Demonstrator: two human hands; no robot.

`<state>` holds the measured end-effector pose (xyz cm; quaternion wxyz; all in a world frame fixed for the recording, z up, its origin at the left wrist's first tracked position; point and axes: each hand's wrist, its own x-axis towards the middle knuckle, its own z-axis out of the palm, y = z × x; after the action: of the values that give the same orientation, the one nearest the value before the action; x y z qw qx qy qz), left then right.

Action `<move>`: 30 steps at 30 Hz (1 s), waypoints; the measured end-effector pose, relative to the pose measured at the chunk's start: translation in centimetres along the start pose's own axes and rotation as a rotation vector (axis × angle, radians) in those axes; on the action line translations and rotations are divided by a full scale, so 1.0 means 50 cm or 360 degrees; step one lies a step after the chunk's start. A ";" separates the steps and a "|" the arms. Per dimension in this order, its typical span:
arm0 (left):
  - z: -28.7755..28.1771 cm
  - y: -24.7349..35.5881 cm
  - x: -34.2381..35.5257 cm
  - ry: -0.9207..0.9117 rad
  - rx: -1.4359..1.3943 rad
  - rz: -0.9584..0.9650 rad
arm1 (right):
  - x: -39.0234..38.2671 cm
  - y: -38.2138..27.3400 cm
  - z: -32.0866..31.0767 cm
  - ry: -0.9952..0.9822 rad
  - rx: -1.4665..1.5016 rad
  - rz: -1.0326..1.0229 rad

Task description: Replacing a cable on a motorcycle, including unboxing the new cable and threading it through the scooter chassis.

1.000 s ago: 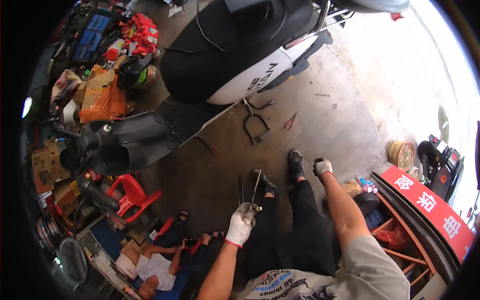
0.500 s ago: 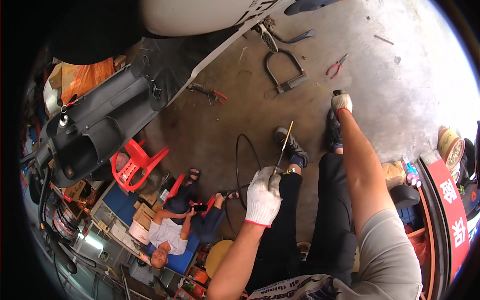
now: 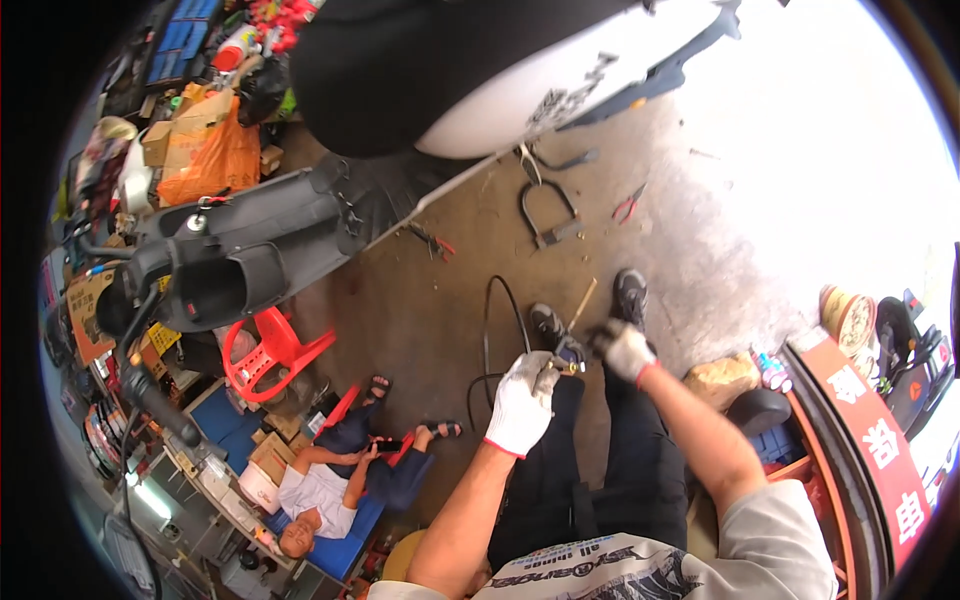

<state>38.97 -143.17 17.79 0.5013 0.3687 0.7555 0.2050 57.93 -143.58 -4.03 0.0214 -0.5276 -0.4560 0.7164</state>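
My left hand (image 3: 522, 400), in a white work glove with a red cuff, is closed around a thin black hose (image 3: 488, 318) above my left leg. Brass-coloured fittings (image 3: 570, 368) stick out by its thumb, and a thin tan rod (image 3: 583, 302) points up and away beside them. The hose loops out to the left of the hand. Close to the fittings on the right hovers my right hand (image 3: 628, 355), gloved in the same way, its fingertips dark. Motion blurs those fingers, so I cannot tell whether they hold anything.
A scooter (image 3: 270, 240) stands at the upper left. On the floor lie a U-shaped lock (image 3: 545, 238), red-handled pliers (image 3: 628, 205) and another red-handled tool (image 3: 438, 243). Left are a red plastic chair (image 3: 275, 355) and a seated person (image 3: 320, 490) with a phone. A red sign (image 3: 870, 430) is at right.
My right hand has come back from out by my right foot to beside the fittings in my left hand. The view has shifted, showing more of the scooter. My left hand keeps its hold.
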 end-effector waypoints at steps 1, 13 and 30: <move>-0.020 0.008 -0.025 0.0053 0.0007 0.0026 | -0.075 -0.119 0.015 -0.0105 -0.0235 -0.0227; -0.131 0.250 -0.279 -0.0608 -0.0771 0.0397 | -0.407 -0.504 -0.025 -0.0451 -0.0531 -0.1120; -0.372 0.026 -0.571 0.0318 -0.0913 0.0344 | -0.519 -0.601 0.244 -0.0227 -0.0170 -0.0831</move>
<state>28.96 -162.97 43.66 0.4834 0.2686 0.6689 0.4968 46.38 -147.04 35.74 0.1454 -0.3410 -0.6140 0.6969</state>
